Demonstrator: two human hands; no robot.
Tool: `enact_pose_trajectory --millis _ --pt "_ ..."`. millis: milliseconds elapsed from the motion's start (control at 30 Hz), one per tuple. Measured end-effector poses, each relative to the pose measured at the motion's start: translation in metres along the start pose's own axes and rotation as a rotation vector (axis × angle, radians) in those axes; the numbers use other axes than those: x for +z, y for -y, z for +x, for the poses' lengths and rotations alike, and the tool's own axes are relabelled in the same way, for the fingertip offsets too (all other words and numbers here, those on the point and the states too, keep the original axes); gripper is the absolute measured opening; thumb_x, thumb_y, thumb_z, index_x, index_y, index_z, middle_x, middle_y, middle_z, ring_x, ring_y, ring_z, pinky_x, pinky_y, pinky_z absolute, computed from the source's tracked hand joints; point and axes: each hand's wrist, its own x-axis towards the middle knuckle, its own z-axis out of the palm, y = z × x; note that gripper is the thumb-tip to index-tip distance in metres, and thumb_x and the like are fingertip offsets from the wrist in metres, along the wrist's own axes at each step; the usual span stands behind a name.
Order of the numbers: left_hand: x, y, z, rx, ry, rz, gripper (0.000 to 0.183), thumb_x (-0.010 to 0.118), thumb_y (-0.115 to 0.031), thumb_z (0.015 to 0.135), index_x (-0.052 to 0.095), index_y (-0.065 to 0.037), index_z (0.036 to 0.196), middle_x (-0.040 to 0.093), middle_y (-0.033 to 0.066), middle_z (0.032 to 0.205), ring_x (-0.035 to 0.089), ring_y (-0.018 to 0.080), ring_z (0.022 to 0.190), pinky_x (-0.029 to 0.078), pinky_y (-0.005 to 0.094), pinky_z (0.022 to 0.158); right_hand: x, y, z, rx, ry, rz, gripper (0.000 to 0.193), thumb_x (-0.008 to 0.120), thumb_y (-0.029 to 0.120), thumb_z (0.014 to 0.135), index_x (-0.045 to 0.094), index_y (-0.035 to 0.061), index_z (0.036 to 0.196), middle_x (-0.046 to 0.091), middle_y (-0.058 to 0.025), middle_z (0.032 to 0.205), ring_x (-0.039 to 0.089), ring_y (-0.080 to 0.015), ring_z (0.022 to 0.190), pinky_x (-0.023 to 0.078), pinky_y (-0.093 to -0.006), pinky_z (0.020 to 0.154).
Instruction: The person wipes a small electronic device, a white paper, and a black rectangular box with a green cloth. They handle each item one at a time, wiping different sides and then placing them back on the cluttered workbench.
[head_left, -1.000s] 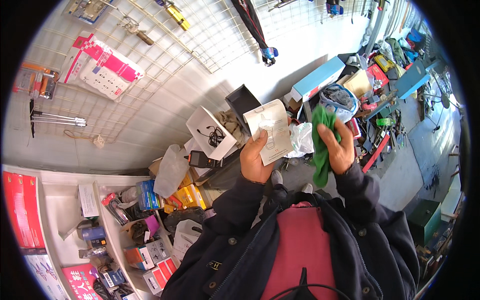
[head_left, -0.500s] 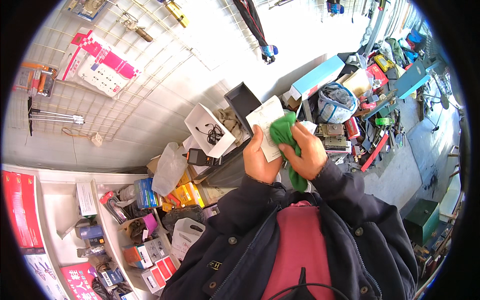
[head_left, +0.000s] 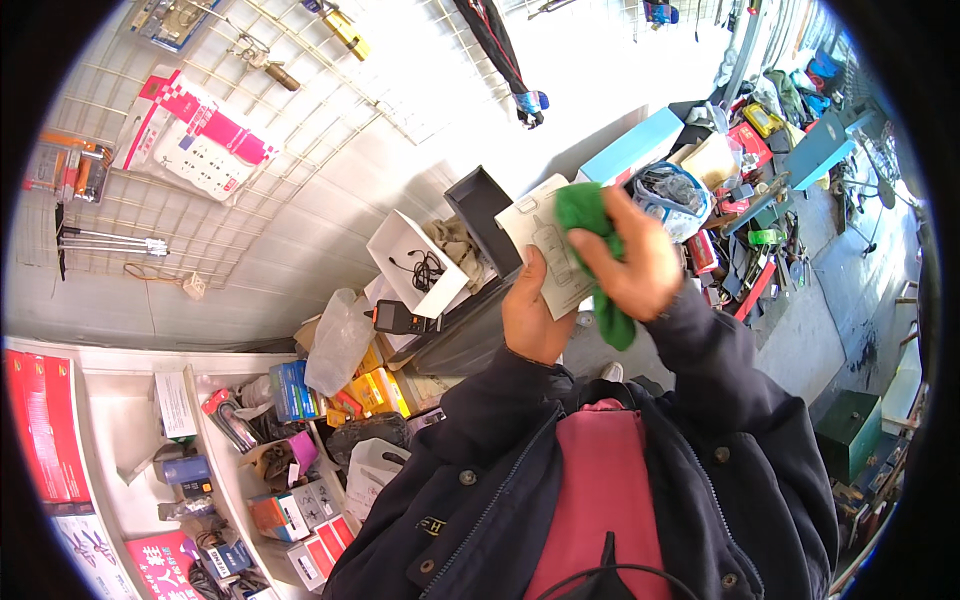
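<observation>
My left hand point(head_left: 536, 318) grips a cream paper booklet point(head_left: 548, 250) by its lower edge, thumb on top. Line drawings of a device are printed on its face. In my right hand point(head_left: 640, 258) is a bunched green cloth point(head_left: 582, 212), held against the upper right part of the booklet. One end of the cloth hangs below the fingers. Just left of my left hand stand an open white box point(head_left: 450, 290) with a coiled black cable point(head_left: 427, 270) inside and an open black box tray point(head_left: 480, 205). A black handheld device point(head_left: 395, 317) lies beside them.
A wire grid point(head_left: 330, 80) on the wall carries a packaged power strip point(head_left: 205, 150) and tools. Shelves at lower left hold small boxes point(head_left: 292, 390). On the right are a light blue box point(head_left: 630, 145), a bag point(head_left: 670, 200), scattered hardware and a green metal box point(head_left: 850, 432).
My right hand has moved up and to the right with the green cloth, uncovering more of the booklet's drawing. My left hand and the booklet have shifted slightly right.
</observation>
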Motion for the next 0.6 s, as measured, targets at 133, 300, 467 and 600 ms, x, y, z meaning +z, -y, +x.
enact_pose_trajectory --millis 133,300,467,600 --pt "0.001 -0.013 0.001 -0.021 -0.015 0.024 0.056 0.039 -0.043 0.114 0.05 0.0 0.148 0.062 0.0132 0.142 0.061 0.027 0.127 0.047 0.0413 0.111 0.041 0.005 -0.022 0.081 0.152 -0.079 0.029 0.07 0.022 0.09 0.053 0.0046 0.107 0.063 -0.0218 0.094 0.065 -0.0475 0.088 0.052 -0.0541 0.069" --pt "-0.002 -0.02 -0.006 -0.011 0.014 0.091 0.062 0.033 -0.047 0.115 0.048 0.002 0.15 0.06 0.0148 0.144 0.062 0.0285 0.127 0.049 0.0421 0.109 0.044 0.002 -0.055 0.005 0.299 0.087 0.029 0.072 0.02 0.089 0.055 0.0016 0.104 0.063 -0.0226 0.092 0.064 -0.0496 0.085 0.051 -0.0535 0.07" --pt "0.0 -0.015 -0.003 -0.02 -0.025 0.014 0.065 0.035 -0.045 0.114 0.034 0.003 0.158 0.051 0.0229 0.154 0.051 0.0373 0.141 0.036 0.0485 0.121 0.036 -0.023 -0.051 0.04 0.265 -0.083 0.03 0.073 0.026 0.089 0.058 0.0048 0.104 0.066 -0.0198 0.095 0.067 -0.0457 0.087 0.053 -0.0527 0.072" --pt "-0.001 -0.016 -0.002 0.053 0.011 -0.034 0.068 0.041 -0.046 0.111 0.032 0.001 0.16 0.049 0.0221 0.157 0.047 0.0393 0.144 0.031 0.0519 0.123 0.024 -0.044 -0.046 0.168 0.123 -0.205 0.028 0.071 0.027 0.089 0.061 0.0051 0.103 0.067 -0.0192 0.094 0.067 -0.044 0.087 0.052 -0.0512 0.073"
